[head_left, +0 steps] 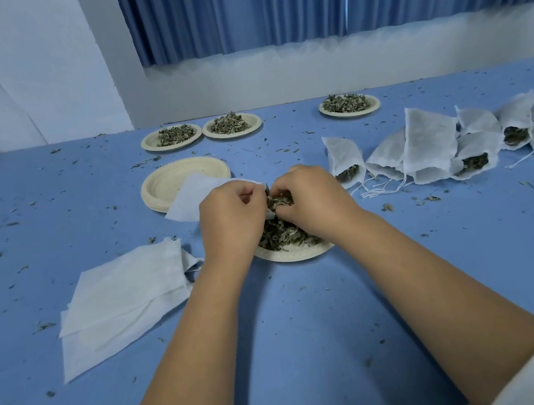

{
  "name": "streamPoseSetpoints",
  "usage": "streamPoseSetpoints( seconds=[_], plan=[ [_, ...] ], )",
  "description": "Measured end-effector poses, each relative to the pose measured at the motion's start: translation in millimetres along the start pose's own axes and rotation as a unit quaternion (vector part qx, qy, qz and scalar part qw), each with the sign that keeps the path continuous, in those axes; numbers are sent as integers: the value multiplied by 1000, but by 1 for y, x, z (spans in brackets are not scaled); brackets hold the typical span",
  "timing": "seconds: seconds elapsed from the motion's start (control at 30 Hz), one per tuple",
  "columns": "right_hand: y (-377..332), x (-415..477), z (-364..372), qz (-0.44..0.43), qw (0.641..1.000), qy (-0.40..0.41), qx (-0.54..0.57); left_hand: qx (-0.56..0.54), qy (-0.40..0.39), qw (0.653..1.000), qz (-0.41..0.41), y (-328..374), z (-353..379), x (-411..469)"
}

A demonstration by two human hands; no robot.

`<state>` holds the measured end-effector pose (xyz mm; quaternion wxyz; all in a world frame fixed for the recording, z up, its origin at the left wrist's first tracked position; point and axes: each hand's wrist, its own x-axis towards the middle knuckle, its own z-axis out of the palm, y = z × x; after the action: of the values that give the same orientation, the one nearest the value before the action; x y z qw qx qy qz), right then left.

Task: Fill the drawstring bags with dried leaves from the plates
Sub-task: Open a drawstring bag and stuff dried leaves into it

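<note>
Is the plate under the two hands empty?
No, that plate holds a heap of dried leaves, which the right hand pinches beside the drawstring bag gripped by the left hand.

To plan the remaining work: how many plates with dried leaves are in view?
4. Back row: far left plate, far middle plate, far right plate. The near plate lies partly hidden under the left hand and right hand.
</note>
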<state>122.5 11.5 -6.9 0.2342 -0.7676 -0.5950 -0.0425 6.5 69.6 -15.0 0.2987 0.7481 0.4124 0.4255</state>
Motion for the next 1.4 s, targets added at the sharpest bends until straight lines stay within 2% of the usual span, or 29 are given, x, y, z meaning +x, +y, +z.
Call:
streamPoseSetpoints(
  seconds=[0.17,0.27,0.4,0.53,0.63,0.73,0.83,0.93,1.07,1.2,1.27,1.4],
  plan=[
    [0,0,0,-10,1000,-10,7,12,-20,1000,17,0,2,-1],
    [1,1,-5,31,988,-22,149,8,-17,1000,10,-2,2,0],
    [9,3,-14,90,933,-84,339,-18,-1,1000,-16,-4,-1,3],
    [11,4,-10,135,862,-63,484,-96,3,994,-47,-3,-3,4],
    [14,6,-5,155,875,-32,457,-175,-8,981,-78,0,-4,3],
    [17,8,-4,197,877,-60,435,-219,-18,970,-107,3,-4,4],
    [15,7,-3,212,844,-109,480,-227,-27,967,-116,2,-4,4],
    [12,8,-2,226,815,-84,527,-200,-19,976,-87,1,-5,3],
    [6,6,0,232,836,-24,497,-84,-8,996,-7,0,-4,0],
    [3,6,1,175,924,58,335,-54,-5,998,-19,1,-1,-2],
    [0,5,-1,146,940,61,304,-60,3,998,-31,0,-1,-1],
    [-5,3,-4,96,947,23,307,-76,21,995,-53,-3,-4,0]
  ],
)
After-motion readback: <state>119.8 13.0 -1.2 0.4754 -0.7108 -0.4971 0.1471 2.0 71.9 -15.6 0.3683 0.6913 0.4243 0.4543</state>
